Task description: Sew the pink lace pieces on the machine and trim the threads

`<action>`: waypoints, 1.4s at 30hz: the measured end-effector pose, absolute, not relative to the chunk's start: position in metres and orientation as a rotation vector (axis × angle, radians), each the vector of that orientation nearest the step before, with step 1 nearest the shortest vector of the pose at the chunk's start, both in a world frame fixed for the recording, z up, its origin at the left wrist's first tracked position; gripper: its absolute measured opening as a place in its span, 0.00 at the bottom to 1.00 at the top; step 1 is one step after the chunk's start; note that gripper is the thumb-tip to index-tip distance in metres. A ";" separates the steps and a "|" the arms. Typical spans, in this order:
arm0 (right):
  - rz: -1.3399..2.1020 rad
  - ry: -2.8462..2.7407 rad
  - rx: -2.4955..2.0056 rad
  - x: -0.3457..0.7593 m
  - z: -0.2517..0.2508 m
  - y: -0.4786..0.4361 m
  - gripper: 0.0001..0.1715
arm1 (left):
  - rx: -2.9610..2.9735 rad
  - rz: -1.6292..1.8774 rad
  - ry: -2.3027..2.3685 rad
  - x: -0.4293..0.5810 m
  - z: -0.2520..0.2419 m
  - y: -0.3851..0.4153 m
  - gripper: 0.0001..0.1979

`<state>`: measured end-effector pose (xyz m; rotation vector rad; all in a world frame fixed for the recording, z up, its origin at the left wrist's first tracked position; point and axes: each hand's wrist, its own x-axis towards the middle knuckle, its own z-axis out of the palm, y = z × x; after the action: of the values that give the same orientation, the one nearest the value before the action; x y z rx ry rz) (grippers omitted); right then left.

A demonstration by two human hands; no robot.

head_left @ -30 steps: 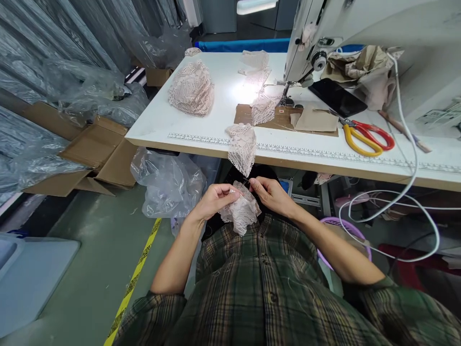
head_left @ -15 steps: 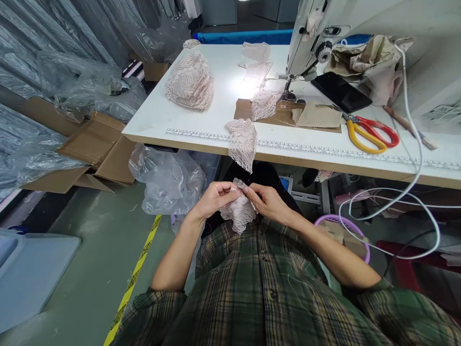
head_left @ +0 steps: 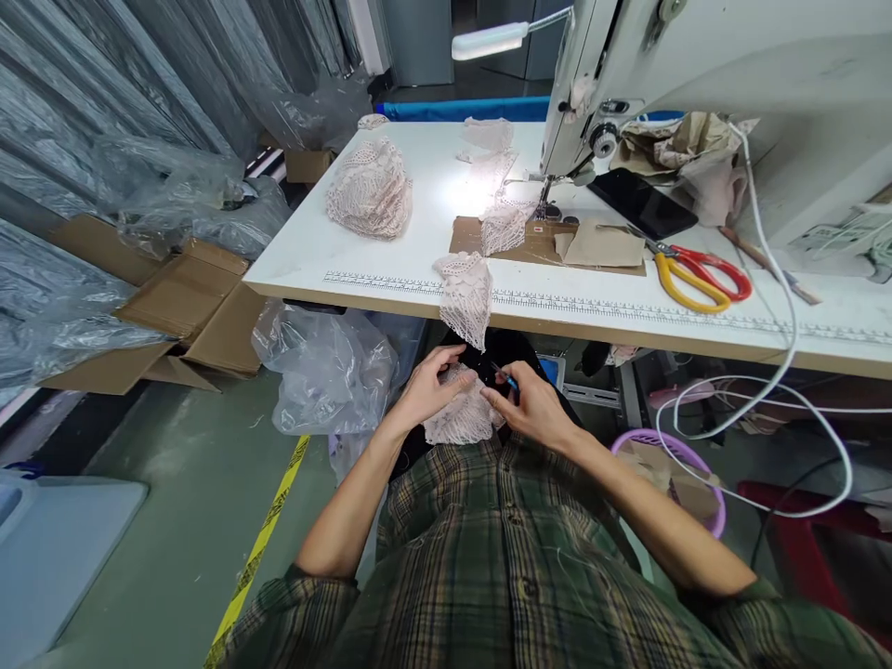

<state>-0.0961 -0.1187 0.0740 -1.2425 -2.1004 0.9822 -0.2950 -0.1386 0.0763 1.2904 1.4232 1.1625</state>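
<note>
My left hand (head_left: 430, 390) pinches a bunched piece of pale pink lace (head_left: 461, 420) in my lap, just below the table edge. My right hand (head_left: 531, 409) is closed on the same lace and also grips a small blue-handled tool (head_left: 505, 375), probably thread snips. A strip of the same lace (head_left: 465, 295) hangs over the front edge of the white table (head_left: 390, 251) right above my hands. A pile of lace pieces (head_left: 371, 190) lies at the table's far left.
A sewing machine (head_left: 627, 65) stands at the back right, with lace under its needle on a cardboard sheet (head_left: 536, 243). Red-and-yellow scissors (head_left: 697, 269), a black phone (head_left: 641, 203) and a white cable (head_left: 780, 307) lie to the right. Plastic bags (head_left: 327, 362) and cardboard boxes (head_left: 181, 297) sit left.
My hands have shifted on the lace; the bundle sits lower in my lap. The blue tool now shows in my right hand. The view tilted slightly.
</note>
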 end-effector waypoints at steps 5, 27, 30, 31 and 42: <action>0.986 -1.853 -1.170 -0.093 0.096 -0.104 0.15 | 0.725 1.252 1.091 -0.272 0.088 -0.115 0.23; 1.232 -2.120 -0.674 -0.099 0.114 -0.145 0.05 | 1.214 1.154 0.990 -0.300 0.093 -0.153 0.30; 1.272 -2.157 -0.635 -0.095 0.117 -0.149 0.07 | 1.103 0.987 0.857 -0.292 0.097 -0.155 0.23; 1.287 -2.148 -0.655 -0.093 0.117 -0.148 0.06 | 1.071 0.971 0.866 -0.290 0.097 -0.156 0.20; 1.409 -2.106 -0.956 -0.099 0.104 -0.122 0.27 | 1.151 0.981 1.180 -0.300 0.103 -0.168 0.14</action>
<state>-0.0990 -0.1219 0.1044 -0.9562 -2.1059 1.4089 -0.2998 -0.1680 0.1032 1.1512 1.1803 0.9815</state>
